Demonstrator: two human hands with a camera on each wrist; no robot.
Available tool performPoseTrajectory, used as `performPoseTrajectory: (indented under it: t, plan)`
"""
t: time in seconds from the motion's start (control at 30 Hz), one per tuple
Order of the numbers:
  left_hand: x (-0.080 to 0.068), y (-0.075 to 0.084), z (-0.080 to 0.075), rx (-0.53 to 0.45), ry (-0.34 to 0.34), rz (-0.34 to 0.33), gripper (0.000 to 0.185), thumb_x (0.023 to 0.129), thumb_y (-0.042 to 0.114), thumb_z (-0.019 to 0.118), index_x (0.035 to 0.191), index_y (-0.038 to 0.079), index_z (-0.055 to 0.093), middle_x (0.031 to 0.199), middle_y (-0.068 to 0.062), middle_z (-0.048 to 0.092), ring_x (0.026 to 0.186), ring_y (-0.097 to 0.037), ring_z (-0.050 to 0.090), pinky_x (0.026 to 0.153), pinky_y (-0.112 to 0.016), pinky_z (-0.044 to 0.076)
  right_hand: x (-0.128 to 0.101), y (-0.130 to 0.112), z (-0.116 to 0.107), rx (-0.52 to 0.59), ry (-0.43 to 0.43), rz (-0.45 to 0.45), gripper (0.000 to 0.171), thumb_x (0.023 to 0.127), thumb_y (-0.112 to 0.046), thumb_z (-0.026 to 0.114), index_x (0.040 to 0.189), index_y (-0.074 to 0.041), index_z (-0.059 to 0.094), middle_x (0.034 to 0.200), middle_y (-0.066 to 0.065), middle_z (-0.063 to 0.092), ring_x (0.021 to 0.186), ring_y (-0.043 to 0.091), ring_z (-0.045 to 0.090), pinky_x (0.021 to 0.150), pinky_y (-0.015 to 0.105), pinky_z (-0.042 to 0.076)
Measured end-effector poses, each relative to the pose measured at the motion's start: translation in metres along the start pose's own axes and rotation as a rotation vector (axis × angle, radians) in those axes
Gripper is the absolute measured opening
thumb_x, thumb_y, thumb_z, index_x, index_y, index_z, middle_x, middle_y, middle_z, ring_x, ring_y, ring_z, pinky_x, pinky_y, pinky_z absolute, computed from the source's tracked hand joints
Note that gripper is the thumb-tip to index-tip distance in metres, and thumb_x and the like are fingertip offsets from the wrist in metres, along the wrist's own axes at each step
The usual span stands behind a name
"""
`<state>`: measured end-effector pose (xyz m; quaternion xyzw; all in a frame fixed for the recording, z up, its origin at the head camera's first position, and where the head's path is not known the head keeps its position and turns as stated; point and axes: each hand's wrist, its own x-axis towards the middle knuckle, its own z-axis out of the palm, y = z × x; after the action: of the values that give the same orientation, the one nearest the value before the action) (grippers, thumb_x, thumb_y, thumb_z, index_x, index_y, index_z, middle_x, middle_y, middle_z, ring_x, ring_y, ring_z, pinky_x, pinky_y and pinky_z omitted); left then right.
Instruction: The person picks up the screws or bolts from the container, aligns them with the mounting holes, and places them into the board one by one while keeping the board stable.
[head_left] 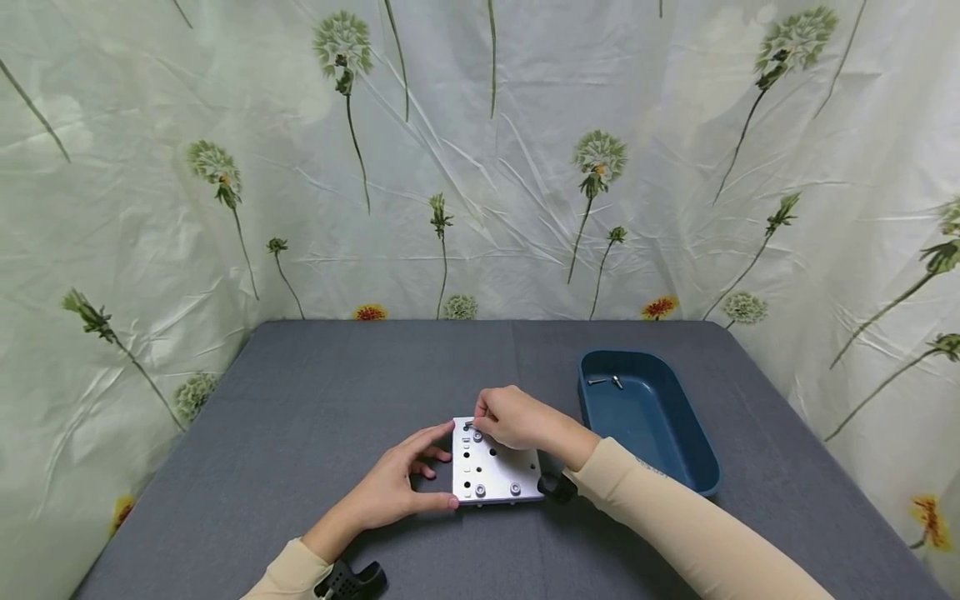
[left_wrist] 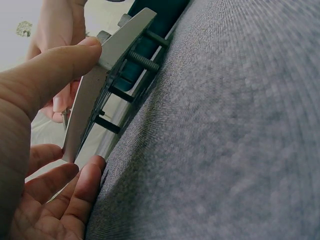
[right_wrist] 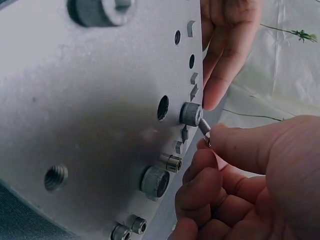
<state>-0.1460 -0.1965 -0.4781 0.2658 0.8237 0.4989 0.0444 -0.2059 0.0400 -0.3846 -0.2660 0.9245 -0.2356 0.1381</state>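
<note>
Two-handed work at a metal plate (head_left: 510, 468), lying at lower centre of the head view on the grey tabletop (head_left: 360, 375). The left hand (head_left: 405, 482) grips the plate's left edge, thumb and forefinger set wide at its two corners, presumably to steady it. The right hand (head_left: 517, 417) pinches a small screw (right_wrist: 204, 126) between thumb and fingers over the plate's upper left, a hold apparently suited to fine aiming. The blue tray (head_left: 637, 425), right of centre, holds two metal pieces (head_left: 617, 382), probably placed for easy reach.

Tabletop workspace, room type unclear, flower-print cloth (head_left: 510, 208), grey table (head_left: 360, 375), metal plate (head_left: 510, 469)
</note>
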Motion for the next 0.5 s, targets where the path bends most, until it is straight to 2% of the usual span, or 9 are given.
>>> performPoseTrajectory:
  t: [0.5]
  plan:
    - [0.0002,-0.0013,0.0000,-0.004,-0.002,0.005,0.096,0.085,0.036,0.094,0.164,0.014,0.044,0.159,-0.012,0.055,0.124,-0.022,0.068,0.091,-0.026,0.058,0.0063,0.0010,-0.0008,-0.003,-0.042,-0.024,0.022,0.110,-0.020,0.063,0.090,-0.011,0.065,0.074,-0.002,0.055,0.063,0.010,0.048,0.057,0.022,0.036]
